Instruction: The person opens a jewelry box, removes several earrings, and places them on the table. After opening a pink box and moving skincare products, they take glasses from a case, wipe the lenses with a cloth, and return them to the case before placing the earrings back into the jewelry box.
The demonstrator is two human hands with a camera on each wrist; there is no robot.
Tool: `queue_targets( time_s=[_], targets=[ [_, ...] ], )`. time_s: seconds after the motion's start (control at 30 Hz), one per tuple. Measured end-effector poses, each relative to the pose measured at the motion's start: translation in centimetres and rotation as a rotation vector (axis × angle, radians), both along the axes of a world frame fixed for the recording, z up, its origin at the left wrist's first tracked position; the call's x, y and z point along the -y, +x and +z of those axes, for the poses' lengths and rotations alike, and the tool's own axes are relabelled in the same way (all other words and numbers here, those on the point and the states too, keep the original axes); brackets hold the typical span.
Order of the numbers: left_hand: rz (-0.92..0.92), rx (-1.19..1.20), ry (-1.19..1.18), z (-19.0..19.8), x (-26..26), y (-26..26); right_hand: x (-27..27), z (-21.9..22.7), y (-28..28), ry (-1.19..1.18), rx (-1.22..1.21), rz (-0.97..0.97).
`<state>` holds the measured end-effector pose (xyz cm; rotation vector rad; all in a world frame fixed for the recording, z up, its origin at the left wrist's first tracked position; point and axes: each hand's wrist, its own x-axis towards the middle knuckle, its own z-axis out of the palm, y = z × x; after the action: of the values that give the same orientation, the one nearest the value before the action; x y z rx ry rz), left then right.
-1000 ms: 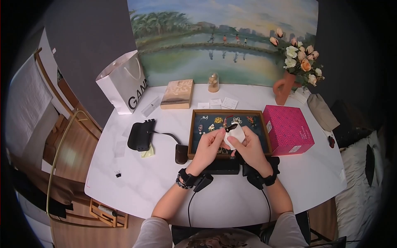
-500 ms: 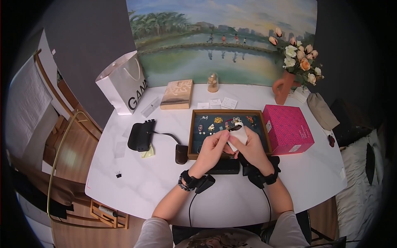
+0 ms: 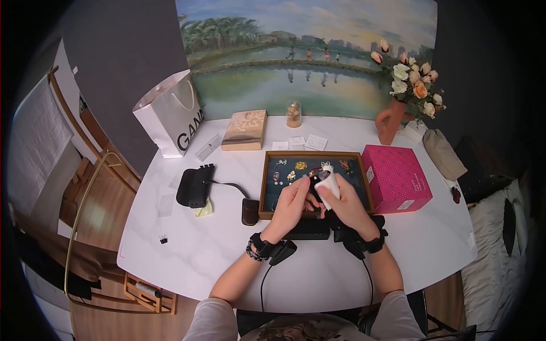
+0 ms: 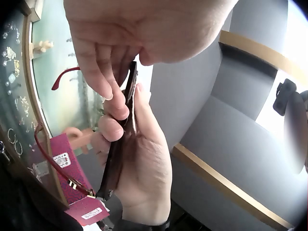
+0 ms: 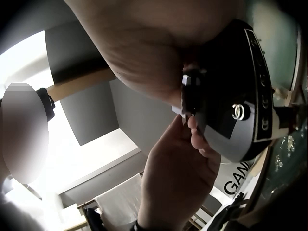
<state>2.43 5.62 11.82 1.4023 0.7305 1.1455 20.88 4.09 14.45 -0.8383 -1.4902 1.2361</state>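
Over the jewelry tray (image 3: 262, 190), my two hands meet around a pair of dark sunglasses (image 5: 224, 91). They have a gold emblem on the side, and a red temple arm (image 4: 54, 163) hangs down in the left wrist view. My right hand (image 3: 351, 207) pinches the lens part through a white cloth (image 3: 330, 192), thumb on the near face and fingers behind. My left hand (image 3: 289, 204) pinches the frame with bent fingers and thumb. Seen edge-on in the left wrist view, the frame (image 4: 112, 166) stands between the hands. My right palm hides part of it.
Gold and pearl jewelry lies in the tray. A pink box (image 3: 397, 179) stands against its right side. Left of it are a black bag (image 3: 193, 187) and a brown pouch (image 3: 249, 212). A book (image 3: 244, 131), white paper bag (image 3: 168, 116) and vase (image 3: 390, 122) stand behind.
The cloth and sunglasses have turned in my hands, so the cloth now shows as a narrower, more upright strip. My left fingers have spread a little from the cloth.
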Motion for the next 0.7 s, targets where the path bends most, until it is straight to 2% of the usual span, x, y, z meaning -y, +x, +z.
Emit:
queue_targets(
  time_s=[0.07, 0.2, 0.27, 0.4, 0.47, 0.5, 0.57, 0.6, 0.63, 0.67, 0.7],
  targets=[
    [0.044, -0.005, 0.096, 0.3, 0.1, 0.4, 0.5, 1.0, -0.4, 0.020, 0.072, -0.004],
    [-0.012, -0.008, 0.085, 1.8, 1.2, 0.7, 0.1, 0.6, 0.2, 0.011, 0.120, -0.035],
    [-0.062, 0.051, -0.001, 2.1, 1.5, 1.0, -0.1, 0.6, 0.8, -0.006, 0.212, -0.118],
    [-0.043, 0.021, 0.047, 0.9, 0.4, 0.7, 0.1, 0.0, -0.1, 0.002, 0.122, -0.120],
    [-0.086, 0.137, 0.013, 1.2, 0.3, 0.4, -0.3, -1.5, -0.9, 0.129, 0.007, -0.245],
    [-0.086, 0.138, 0.013, 1.1, 0.2, 0.3, -0.5, -1.7, -0.8, 0.129, 0.007, -0.244],
    [-0.027, 0.122, -0.046, 1.1, 0.0, 0.2, -0.8, -1.6, -0.4, 0.136, 0.025, -0.168],
    [-0.003, 0.121, 0.028, 1.2, 0.0, 0.2, -0.6, -1.3, -0.2, 0.135, 0.025, -0.168],
    [-0.003, 0.120, 0.028, 0.7, -0.3, 0.3, -0.2, -0.3, -0.1, 0.010, -0.040, -0.124],
    [0.079, 0.089, 0.129, -0.1, -0.9, 0.5, 0.0, 0.3, 0.0, -0.115, -0.104, -0.079],
    [0.162, 0.057, 0.229, -0.7, -1.3, 0.5, -0.5, -0.3, 0.4, -0.115, -0.103, -0.079]
  ],
)
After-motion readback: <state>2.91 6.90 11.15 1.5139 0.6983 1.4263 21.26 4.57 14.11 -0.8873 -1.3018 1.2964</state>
